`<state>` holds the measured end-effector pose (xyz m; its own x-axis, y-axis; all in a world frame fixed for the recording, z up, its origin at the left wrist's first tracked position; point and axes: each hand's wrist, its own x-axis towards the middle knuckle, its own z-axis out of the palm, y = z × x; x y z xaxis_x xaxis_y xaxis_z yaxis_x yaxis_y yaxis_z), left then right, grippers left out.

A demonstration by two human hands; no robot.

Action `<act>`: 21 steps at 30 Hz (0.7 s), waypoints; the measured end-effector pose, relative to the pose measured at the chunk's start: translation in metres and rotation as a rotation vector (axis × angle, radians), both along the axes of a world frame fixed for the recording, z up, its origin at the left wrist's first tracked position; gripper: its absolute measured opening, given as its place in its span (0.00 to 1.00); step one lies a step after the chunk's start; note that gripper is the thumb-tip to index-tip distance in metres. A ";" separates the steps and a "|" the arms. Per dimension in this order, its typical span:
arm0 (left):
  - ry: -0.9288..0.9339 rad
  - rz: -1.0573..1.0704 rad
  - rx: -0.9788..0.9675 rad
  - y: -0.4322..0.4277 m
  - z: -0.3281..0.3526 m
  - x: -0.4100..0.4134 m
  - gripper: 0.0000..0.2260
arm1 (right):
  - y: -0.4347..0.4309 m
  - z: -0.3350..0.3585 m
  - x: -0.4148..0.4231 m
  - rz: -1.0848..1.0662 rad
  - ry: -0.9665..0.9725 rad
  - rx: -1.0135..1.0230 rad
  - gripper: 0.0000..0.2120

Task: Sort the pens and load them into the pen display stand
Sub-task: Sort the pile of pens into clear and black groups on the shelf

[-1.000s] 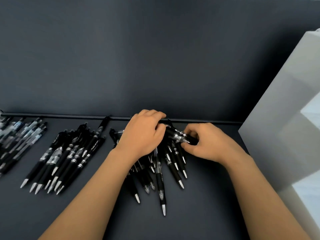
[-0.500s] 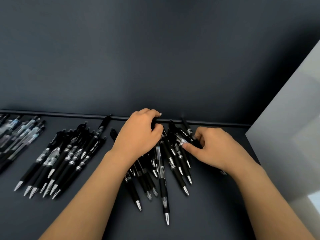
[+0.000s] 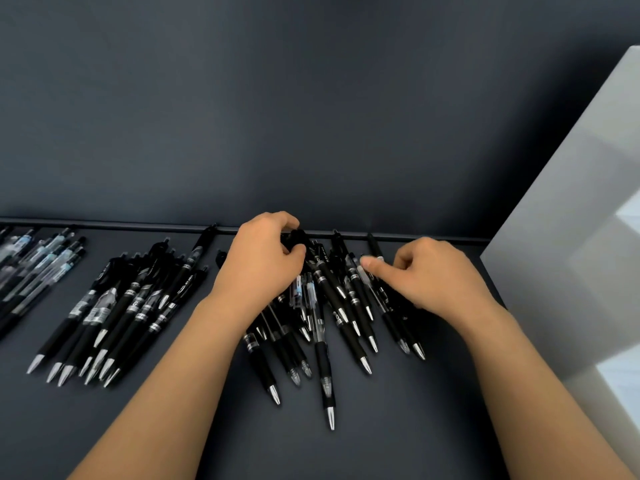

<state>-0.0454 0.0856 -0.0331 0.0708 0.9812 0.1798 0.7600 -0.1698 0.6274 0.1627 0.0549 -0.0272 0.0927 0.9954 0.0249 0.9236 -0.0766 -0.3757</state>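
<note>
**Setting: stationery counter, shop or stockroom type**

A matt dark-grey counter (image 3: 381, 452) is set against a wall (image 3: 311, 116) of the same colour, with a thin black rail (image 3: 138, 226) along the join. Near-identical pens are laid out in stock quantity: a heap of black pens (image 3: 349, 327), a lined-up black batch (image 3: 135, 306) and a clear-barrelled batch (image 3: 38, 268). A white angular structure (image 3: 571, 220) stands at the right. Retail or stockroom use is indicated; which of the two cannot be told.

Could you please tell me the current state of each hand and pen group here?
middle pile: jumbled, crossing, tips toward the person.
left hand: fingers curled round the middle pile's top ends.
right hand: on the middle pile, fingers curled; pinch unclear.
black pen row: aligned side by side, untouched.
clear pen group: aligned, partly out of frame.
</note>
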 end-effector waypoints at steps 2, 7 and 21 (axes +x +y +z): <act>-0.040 0.008 -0.012 -0.001 -0.001 -0.001 0.15 | 0.000 -0.001 -0.002 -0.017 0.028 0.027 0.30; -0.161 -0.013 -0.080 -0.002 -0.001 0.002 0.13 | 0.004 -0.006 -0.011 -0.013 0.131 -0.063 0.27; -0.270 -0.001 -0.020 -0.005 0.002 0.003 0.10 | 0.004 0.001 -0.034 -0.053 0.265 -0.178 0.20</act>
